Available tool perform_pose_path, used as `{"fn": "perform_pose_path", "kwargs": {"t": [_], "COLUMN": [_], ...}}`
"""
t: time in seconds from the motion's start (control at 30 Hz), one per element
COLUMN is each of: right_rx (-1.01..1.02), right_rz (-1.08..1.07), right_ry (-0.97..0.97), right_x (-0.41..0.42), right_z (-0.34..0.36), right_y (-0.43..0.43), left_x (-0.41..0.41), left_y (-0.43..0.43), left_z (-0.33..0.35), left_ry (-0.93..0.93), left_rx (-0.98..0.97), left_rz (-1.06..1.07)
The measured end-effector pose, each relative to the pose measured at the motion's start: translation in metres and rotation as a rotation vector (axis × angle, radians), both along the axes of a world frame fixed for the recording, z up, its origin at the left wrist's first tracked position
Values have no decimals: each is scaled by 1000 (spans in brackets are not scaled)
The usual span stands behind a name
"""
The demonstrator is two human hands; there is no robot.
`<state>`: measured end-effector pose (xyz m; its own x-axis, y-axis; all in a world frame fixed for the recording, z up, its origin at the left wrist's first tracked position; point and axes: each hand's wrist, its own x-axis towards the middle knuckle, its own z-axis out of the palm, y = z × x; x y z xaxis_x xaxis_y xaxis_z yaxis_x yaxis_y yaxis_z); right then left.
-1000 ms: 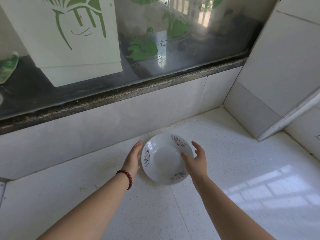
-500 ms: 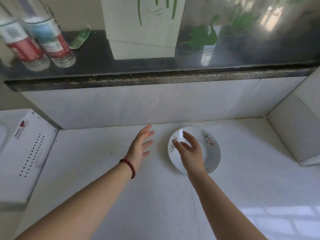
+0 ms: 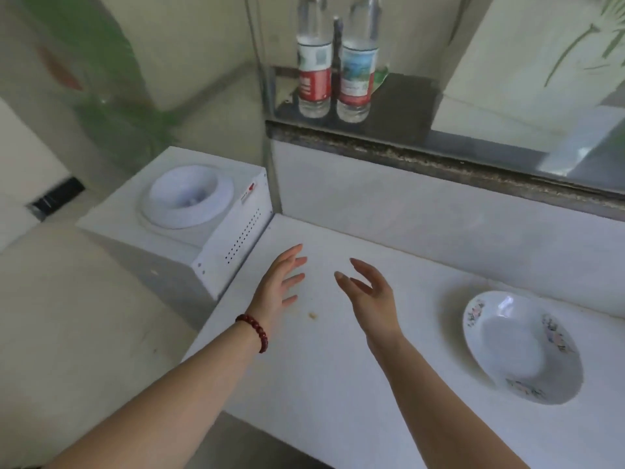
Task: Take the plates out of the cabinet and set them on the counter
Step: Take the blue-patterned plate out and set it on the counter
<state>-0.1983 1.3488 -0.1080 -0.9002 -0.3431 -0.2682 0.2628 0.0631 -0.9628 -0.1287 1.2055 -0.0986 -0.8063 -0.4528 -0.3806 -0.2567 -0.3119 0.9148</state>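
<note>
We note both forearms (image 3: 176, 394) bare up to frame edge. At wrist of left hand (image 3: 279, 289): beaded bracelet (image 3: 254, 328), single strand, round dark-red glossy beads, close fit. We see right hand (image 3: 370, 294) and its wrist bare.

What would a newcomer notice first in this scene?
The left hand and the right hand hover open and empty above the white counter, in the middle. A flowered plate sits on the counter at the right; two water bottles stand on the dark ledge behind.
</note>
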Motion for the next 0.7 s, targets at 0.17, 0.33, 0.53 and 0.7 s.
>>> {"fn": "perform_pose_path", "kwargs": {"t": [0.17, 0.33, 0.53, 0.7], "right_rx": [-8, 17, 44, 64], "right_rz": [184, 352, 548, 719], "right_ry": [-2, 20, 23, 49], "right_x": [55, 106, 176, 239], "right_z": [7, 11, 2, -10], "right_y": [-80, -151, -232, -291], "left_x": [69, 139, 229, 303], "left_y": [-63, -118, -176, -209], "left_z": [7, 10, 5, -9], "left_ry": [35, 63, 76, 43], "left_rx": [26, 26, 28, 1], "left_rz": [177, 354, 501, 658]}}
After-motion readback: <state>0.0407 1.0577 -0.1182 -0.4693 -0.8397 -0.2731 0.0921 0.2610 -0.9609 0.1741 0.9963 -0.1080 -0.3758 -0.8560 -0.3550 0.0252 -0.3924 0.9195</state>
